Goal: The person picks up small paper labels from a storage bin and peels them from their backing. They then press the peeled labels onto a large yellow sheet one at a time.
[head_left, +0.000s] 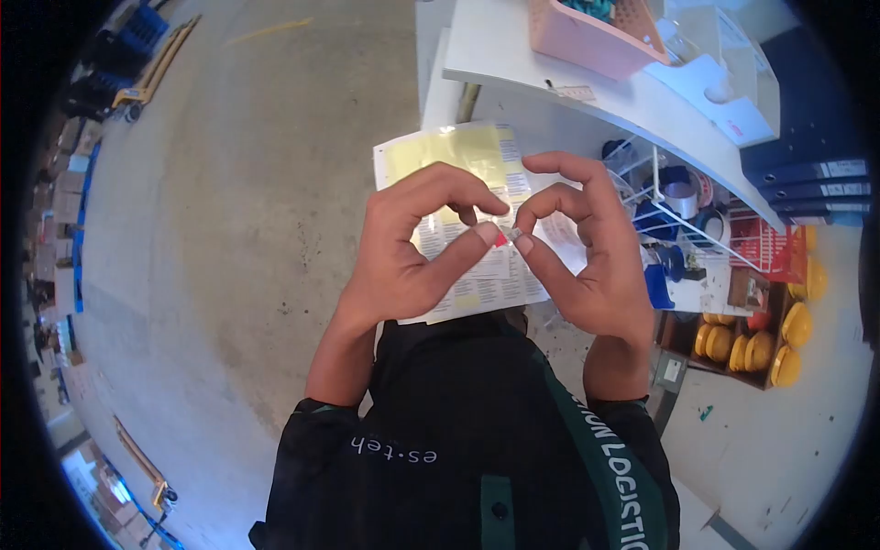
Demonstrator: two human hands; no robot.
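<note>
A small red and clear piece (500, 240), too small to name, sits between my two hands. My left hand (403, 243) is closed, its thumb tip against the red part and its index finger curled above. My right hand (591, 247) pinches the clear end between thumb and index finger, with the other fingers raised and curved. Below and behind both hands are printed sheets (481, 291), partly hidden by them, with a yellow area (440, 156) near the top. What supports the sheets is not clear.
A white table (495, 69) holds a pink basket (596, 41). Under it, a white wire rack (701, 225) contains tape rolls (680, 197). At the right are a red crate (768, 249), yellow helmet-like items (758, 350) and dark binders (816, 192). Pallet jacks (156, 73) stand far left.
</note>
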